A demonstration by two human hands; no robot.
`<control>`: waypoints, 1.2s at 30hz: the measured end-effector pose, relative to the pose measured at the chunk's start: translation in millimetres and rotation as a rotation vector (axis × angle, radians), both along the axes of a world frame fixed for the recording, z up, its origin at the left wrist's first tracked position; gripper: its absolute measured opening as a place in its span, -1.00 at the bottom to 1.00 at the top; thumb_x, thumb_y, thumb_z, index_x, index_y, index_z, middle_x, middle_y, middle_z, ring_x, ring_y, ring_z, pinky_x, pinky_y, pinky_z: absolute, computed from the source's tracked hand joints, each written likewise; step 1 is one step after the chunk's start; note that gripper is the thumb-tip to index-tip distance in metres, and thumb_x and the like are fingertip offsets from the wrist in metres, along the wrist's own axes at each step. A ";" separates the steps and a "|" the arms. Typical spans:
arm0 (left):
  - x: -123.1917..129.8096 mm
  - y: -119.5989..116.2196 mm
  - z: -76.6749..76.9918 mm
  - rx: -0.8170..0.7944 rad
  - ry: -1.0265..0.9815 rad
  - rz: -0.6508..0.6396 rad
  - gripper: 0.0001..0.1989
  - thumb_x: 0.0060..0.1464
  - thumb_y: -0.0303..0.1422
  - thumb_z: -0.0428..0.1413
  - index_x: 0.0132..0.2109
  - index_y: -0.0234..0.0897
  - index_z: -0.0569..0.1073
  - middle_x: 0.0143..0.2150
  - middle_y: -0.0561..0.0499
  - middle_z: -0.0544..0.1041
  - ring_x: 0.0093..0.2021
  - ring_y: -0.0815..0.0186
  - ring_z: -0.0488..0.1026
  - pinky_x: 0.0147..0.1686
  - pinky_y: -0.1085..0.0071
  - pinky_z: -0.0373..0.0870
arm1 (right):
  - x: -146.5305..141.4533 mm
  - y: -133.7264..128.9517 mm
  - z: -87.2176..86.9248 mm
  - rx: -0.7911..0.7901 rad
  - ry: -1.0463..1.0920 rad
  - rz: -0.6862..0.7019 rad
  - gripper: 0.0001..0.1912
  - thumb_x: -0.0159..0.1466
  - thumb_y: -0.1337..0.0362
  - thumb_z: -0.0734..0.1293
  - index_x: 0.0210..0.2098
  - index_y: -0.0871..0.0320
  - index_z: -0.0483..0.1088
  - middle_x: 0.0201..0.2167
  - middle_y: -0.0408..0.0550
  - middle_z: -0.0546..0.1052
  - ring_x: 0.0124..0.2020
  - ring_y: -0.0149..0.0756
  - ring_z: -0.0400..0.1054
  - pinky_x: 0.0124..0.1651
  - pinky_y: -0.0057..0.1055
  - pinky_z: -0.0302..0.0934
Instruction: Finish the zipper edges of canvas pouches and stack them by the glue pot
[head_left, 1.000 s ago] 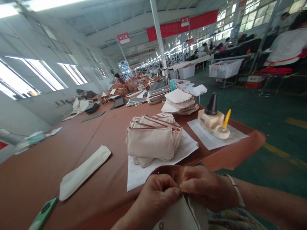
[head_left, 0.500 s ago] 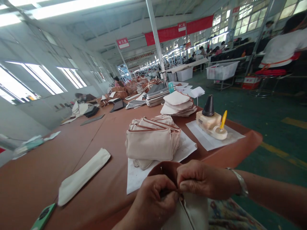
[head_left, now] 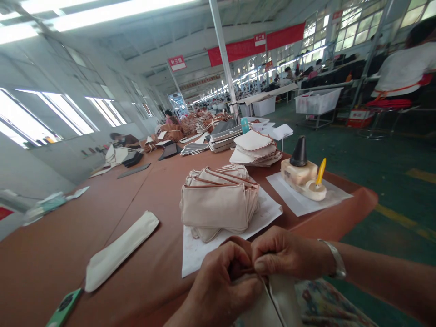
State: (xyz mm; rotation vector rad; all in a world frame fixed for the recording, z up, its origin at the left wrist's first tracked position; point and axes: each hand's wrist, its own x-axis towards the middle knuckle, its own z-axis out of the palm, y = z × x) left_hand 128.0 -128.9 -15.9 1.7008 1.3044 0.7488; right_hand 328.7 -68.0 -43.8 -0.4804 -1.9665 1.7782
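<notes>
My left hand and my right hand pinch the brown-bound top edge of a cream canvas pouch just in front of me, fingertips meeting. A metal bangle circles my right wrist. Beyond my hands, a stack of cream canvas pouches with brown trim sits on a white paper sheet. A long cream canvas strip lies to the left, and a green phone lies near the table's front edge. My fingers hide part of the pouch's edge.
A long brown-topped work table carries further stacks of pieces. On paper to the right stands a pale block with a black cone and yellow-handled tool. A co-worker sits at far right, near a white crate.
The brown flap that stood above my fingers is now mostly folded into my hands. My left hand has moved closer to my right, and the pouch has shifted slightly right.
</notes>
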 end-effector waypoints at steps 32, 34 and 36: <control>-13.2 -18.9 -14.5 1.162 0.818 -0.298 -0.82 0.17 -0.63 -0.06 -0.19 -0.44 0.41 -0.30 -0.11 0.43 -0.37 0.26 0.38 -0.33 0.33 0.40 | -1.3 -5.3 -13.1 -0.103 -0.070 -0.063 -0.70 0.23 0.19 0.35 -0.37 0.37 0.52 -0.51 -0.08 0.45 -0.45 -0.40 0.24 -0.36 -0.50 0.10; -14.7 -20.1 -10.0 1.162 0.835 -0.360 -0.84 0.18 -0.62 -0.06 -0.22 -0.43 0.41 -0.33 -0.08 0.41 -0.39 0.26 0.35 -0.35 0.31 0.41 | -0.2 -3.7 -8.3 -0.019 -0.108 -0.048 -0.76 0.22 0.26 0.33 -0.37 0.36 0.51 -0.48 -0.08 0.45 -0.44 -0.39 0.25 -0.36 -0.50 0.12; -16.7 -19.3 -9.1 1.093 0.813 -0.393 -0.84 0.19 -0.60 -0.07 -0.23 -0.39 0.40 -0.33 -0.07 0.41 -0.40 0.26 0.34 -0.39 0.32 0.39 | -0.2 -3.1 -5.4 0.034 -0.132 -0.044 -0.81 0.22 0.31 0.31 -0.37 0.34 0.49 -0.46 -0.09 0.45 -0.43 -0.39 0.26 -0.36 -0.50 0.13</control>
